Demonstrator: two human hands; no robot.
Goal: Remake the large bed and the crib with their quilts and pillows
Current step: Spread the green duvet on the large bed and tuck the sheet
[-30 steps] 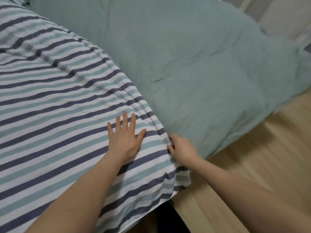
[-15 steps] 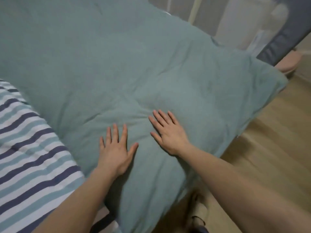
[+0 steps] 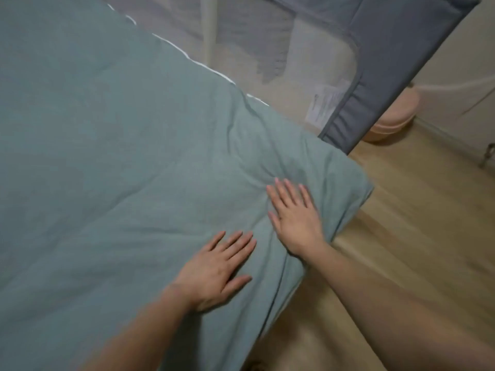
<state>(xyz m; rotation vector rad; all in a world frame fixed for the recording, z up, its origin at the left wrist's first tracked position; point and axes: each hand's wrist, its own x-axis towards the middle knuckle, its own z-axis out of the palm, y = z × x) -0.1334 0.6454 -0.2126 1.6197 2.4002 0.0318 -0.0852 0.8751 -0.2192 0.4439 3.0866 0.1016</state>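
Head view: green quilt spread over most of the picture, from 12 o'clock round through 9 to 6, puffy and creased, its corner hanging off the bed edge toward 3 o'clock above the wood floor. Left hand flat on the quilt just below centre, at about 5 o'clock, palm down, fingers straight and slightly apart, pointing up and right, thumb out to the side; holding nothing, only pressing. Right hand flat too, just beside the left and up toward 3 o'clock, near the quilt's corner, fingers straight and spread, tips at a crease; gripping nothing. Both forearms bare, coming in from the bottom edge, the right one crossing over the floor. White piping along the quilt's far edge, running from 12 toward 2 o'clock. Beyond that edge, at 1 o'clock, grey crib rail with pale mesh and a white post seen through it. Pink round tub on the floor at 2 o'clock, half hidden behind the rail. Pale wall at the upper right corner. Slight blur throughout.
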